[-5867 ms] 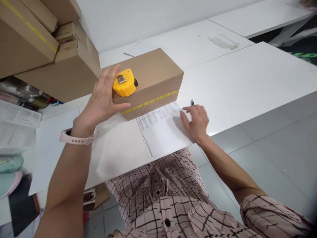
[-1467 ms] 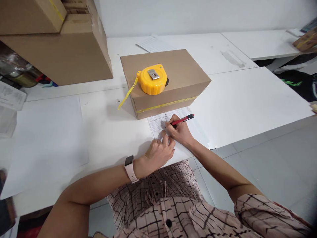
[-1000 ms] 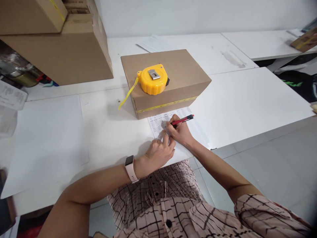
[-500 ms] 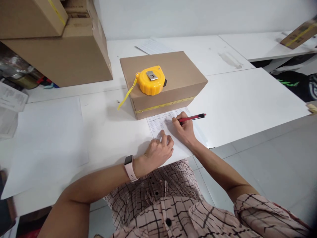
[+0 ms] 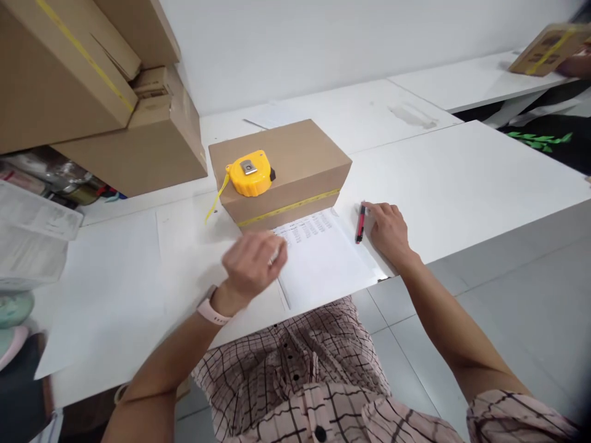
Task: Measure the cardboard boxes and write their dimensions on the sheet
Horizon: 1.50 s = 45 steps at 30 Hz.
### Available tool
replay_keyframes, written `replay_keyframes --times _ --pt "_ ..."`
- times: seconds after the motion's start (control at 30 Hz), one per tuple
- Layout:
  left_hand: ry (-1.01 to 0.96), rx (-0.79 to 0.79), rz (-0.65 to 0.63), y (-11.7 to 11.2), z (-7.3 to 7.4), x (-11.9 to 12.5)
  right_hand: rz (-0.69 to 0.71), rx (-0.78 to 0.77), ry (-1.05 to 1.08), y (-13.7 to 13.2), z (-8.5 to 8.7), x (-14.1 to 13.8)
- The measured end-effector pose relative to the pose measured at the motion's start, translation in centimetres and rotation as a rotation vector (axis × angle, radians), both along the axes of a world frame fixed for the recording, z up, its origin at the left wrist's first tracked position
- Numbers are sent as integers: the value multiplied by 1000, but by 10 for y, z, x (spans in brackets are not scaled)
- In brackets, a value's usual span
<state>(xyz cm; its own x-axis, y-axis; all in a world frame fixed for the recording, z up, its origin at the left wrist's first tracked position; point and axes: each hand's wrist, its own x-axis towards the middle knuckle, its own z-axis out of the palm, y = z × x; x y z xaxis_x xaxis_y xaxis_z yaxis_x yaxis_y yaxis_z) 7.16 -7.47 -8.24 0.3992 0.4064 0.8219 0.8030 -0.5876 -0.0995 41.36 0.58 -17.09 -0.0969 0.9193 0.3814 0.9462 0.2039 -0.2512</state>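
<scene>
My left hand (image 5: 253, 261), blurred, hovers over the left edge of a written sheet of paper (image 5: 327, 258); its fingers are curled in and nothing shows in them. A red and black pen (image 5: 360, 223) lies by the sheet's right side. Beside it rests my right hand (image 5: 389, 232), fingers loosely bent, a fingertip at the pen's upper end but not wrapped round it. Behind the sheet stands a closed cardboard box (image 5: 295, 160) with a yellow strip along its front. On its top lies a yellow tape measure (image 5: 250, 173) with a yellow wrist strap.
Large cardboard boxes (image 5: 152, 144) are stacked at the back left. Blank white paper (image 5: 111, 283) lies on the table's left. At the far right, another person's hand (image 5: 575, 64) is at a cardboard box (image 5: 545, 52). The table's front edge runs close to my body.
My left hand has lifted off the sheet and moved left. My right hand has moved right and laid the pen down. The view has shifted, showing more of the left-hand boxes.
</scene>
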Motion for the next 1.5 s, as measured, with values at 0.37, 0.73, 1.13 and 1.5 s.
replay_keyframes --times 0.37,0.73,1.13,1.5 --pt "-310 -576 336 80 73 -5 10 82 131 -2 -4 -2" --pt "-566 -989 -336 14 75 35 526 -267 1133 -28 105 -64" --pt "-721 -1058 -19 -10 101 -13 659 -548 1310 -4 173 -90" --pt "-863 -1098 258 51 135 -143 17 -346 1197 144 171 -87"
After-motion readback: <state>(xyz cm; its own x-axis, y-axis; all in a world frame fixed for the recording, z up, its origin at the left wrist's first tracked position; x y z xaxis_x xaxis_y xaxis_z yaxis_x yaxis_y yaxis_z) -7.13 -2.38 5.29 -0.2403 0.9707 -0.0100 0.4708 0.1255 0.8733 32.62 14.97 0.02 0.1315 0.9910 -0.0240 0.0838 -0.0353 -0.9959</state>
